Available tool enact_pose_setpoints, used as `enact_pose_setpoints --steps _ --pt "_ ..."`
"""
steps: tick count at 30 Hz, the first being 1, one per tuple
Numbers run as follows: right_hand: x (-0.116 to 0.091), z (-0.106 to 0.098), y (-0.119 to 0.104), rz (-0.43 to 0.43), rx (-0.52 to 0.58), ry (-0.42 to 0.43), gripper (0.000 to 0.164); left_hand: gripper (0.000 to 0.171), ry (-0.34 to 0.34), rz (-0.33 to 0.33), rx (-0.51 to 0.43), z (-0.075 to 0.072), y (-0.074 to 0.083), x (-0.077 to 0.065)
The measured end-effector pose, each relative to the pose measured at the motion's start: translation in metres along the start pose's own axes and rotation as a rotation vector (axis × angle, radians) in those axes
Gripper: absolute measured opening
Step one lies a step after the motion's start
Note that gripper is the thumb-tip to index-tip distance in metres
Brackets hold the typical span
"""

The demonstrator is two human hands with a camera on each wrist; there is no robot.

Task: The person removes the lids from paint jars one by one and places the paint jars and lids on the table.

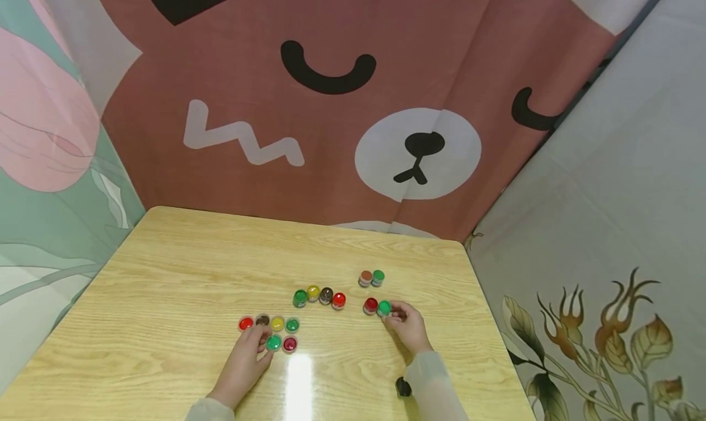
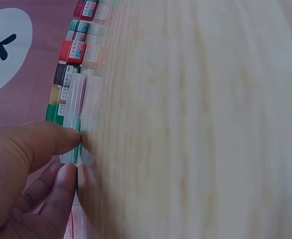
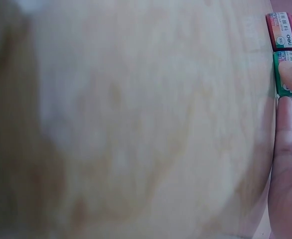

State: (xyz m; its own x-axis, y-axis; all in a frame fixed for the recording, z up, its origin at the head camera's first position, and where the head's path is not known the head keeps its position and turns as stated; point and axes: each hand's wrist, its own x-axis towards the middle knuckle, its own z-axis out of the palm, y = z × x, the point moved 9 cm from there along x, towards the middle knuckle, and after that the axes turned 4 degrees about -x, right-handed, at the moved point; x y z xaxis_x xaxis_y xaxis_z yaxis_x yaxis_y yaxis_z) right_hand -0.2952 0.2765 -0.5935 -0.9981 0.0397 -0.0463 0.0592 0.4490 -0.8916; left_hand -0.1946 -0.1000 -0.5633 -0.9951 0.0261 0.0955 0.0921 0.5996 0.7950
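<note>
My left hand (image 1: pixel 246 356) pinches a clear-rimmed lid with green paint (image 1: pixel 273 342), flat on the table. Beside it lies a crimson lid (image 1: pixel 290 344); behind are a red lid (image 1: pixel 246 323), a brown lid (image 1: pixel 261 320), a yellow lid (image 1: pixel 277 323) and a darker green lid (image 1: pixel 292 325). With thumb and fingers, my right hand (image 1: pixel 409 328) holds a small green paint jar (image 1: pixel 384 308) by its side. The jar stands upright against a crimson paint jar (image 1: pixel 371 306). In the right wrist view, the thumb covers part of the green jar's label (image 3: pixel 288 59).
Several open paint jars stand in a row mid-table: green (image 1: pixel 299 298), yellow (image 1: pixel 313 293), brown (image 1: pixel 326 295) and red (image 1: pixel 339 301). Farther back are an orange-brown jar (image 1: pixel 366 278) and a green jar (image 1: pixel 377 277). A black object (image 1: pixel 403 386) lies beside the right sleeve.
</note>
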Motion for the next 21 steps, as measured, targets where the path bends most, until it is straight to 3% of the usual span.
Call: enact_pose_setpoints --steps 8,13,17,21 --pt "-0.003 0.0 -0.006 0.031 0.008 -0.009 0.04 0.036 -0.023 -0.024 0.021 0.002 -0.001 0.002" --pt "-0.002 0.0 -0.006 -0.01 -0.033 -0.05 0.048 0.036 -0.048 0.053 0.102 -0.001 0.008 0.005" --pt "-0.001 -0.003 -0.013 -0.044 -0.093 -0.089 0.052 0.03 -0.039 0.109 0.153 -0.011 0.019 0.015" --pt "-0.001 -0.01 -0.023 -0.07 -0.151 -0.062 0.047 0.023 -0.052 0.106 0.144 -0.019 0.029 0.031"
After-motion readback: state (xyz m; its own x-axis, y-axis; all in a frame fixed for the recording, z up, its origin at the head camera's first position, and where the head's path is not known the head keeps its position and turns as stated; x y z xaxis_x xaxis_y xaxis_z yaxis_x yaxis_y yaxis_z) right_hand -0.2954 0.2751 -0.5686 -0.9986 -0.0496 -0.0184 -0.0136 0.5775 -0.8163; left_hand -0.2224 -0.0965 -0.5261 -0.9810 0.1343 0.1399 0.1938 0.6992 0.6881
